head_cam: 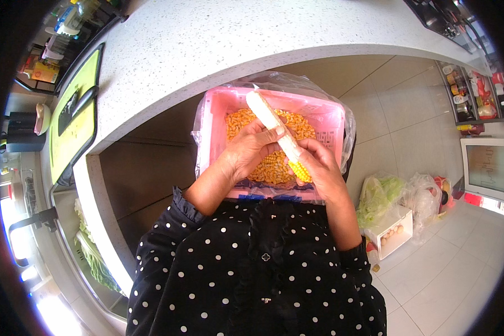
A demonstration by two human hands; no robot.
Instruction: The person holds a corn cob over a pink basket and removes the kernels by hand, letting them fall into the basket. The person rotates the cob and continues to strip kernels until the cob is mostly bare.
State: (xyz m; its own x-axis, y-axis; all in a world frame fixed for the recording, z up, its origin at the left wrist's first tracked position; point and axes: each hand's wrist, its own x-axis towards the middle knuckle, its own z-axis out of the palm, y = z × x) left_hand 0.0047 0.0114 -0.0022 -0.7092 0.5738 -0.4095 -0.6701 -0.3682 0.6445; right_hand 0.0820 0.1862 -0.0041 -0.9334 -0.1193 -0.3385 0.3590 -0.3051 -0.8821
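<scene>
Both hands hold one corn cob [265, 110] slantwise over a pink plastic basket [273, 94]. Most of the cob is bare and pale; yellow kernels cover only its lower right end. My left hand [252, 147] grips the bare middle, thumb on top. Around the kernel-bearing end, my right hand [321, 166] is closed, its thumb lying where bare cob meets kernels. Loose corn kernels [296, 122] fill the bottom of the basket beneath my hands. Part of an ear with kernels [271, 161] lies among them, partly hidden by my hands. Clear plastic film [348, 122] hangs around the basket's rim.
A speckled white countertop [243, 33] curves ahead. On its left lies a green cutting board [77, 122] with a dark-handled knife [84, 103]. At right, bagged leafy greens [380, 195] and a white box of eggs [390, 235] sit on the tiled floor, near a bottle rack [472, 92].
</scene>
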